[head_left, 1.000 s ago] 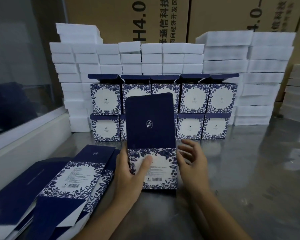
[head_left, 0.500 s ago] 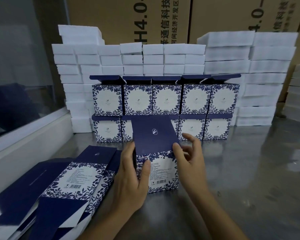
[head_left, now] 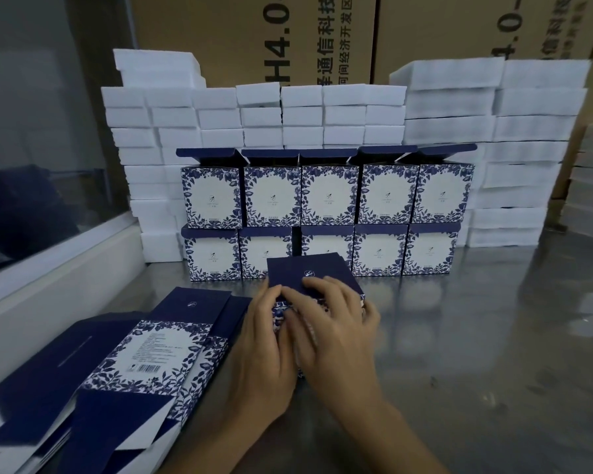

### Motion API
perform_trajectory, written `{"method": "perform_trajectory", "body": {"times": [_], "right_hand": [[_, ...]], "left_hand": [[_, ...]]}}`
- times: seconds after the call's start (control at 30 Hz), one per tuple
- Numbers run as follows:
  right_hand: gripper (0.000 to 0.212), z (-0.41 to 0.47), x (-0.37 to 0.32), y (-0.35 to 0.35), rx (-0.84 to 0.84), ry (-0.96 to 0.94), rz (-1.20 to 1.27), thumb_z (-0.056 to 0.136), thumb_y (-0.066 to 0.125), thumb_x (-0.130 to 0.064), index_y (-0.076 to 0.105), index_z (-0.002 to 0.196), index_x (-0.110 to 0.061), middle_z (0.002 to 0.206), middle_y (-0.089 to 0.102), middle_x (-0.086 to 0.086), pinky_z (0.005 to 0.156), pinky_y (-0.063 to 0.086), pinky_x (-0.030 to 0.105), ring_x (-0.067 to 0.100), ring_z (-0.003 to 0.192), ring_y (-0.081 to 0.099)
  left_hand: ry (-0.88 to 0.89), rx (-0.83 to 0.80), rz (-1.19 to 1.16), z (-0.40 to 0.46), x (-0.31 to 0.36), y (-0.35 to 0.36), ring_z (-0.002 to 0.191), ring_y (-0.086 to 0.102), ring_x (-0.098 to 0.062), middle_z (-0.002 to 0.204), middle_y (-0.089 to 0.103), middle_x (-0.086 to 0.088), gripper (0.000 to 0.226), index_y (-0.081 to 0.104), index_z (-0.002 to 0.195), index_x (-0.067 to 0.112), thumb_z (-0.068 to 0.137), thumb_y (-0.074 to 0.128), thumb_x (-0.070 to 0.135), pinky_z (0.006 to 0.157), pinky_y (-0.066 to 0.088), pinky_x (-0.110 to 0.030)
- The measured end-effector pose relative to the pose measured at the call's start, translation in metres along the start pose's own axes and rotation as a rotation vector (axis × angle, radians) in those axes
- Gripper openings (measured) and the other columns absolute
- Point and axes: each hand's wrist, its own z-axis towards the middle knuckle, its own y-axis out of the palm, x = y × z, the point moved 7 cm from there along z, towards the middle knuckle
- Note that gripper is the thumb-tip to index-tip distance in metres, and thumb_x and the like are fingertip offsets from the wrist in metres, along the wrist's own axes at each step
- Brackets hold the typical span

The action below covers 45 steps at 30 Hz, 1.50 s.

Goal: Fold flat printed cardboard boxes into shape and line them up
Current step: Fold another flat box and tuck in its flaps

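Both hands (head_left: 308,336) on box lid (head_left: 308,273)

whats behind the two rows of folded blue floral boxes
Stacks of white foam blocks, with big brown cartons further back. The boxes hide the lower blocks.
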Motion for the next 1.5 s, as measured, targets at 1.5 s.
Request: {"method": "perform_trajectory", "body": {"times": [1.5], "right_hand": [[0.013,-0.016,0.109,0.02,0.101,0.722,0.787,0.102,0.056,-0.023,0.067,0.098,-0.027,0.091,0.073,-0.007,0.082,0.057,0.04,0.018,0.093,0.069]], "left_hand": [[-0.142,-0.119,0.003,-0.004,-0.016,0.007,0.098,0.057,-0.051,0.111,0.061,-0.032,0.051,0.029,0.147,0.031,0.098,0.044,0.034,0.081,0.05,-0.048]]}}
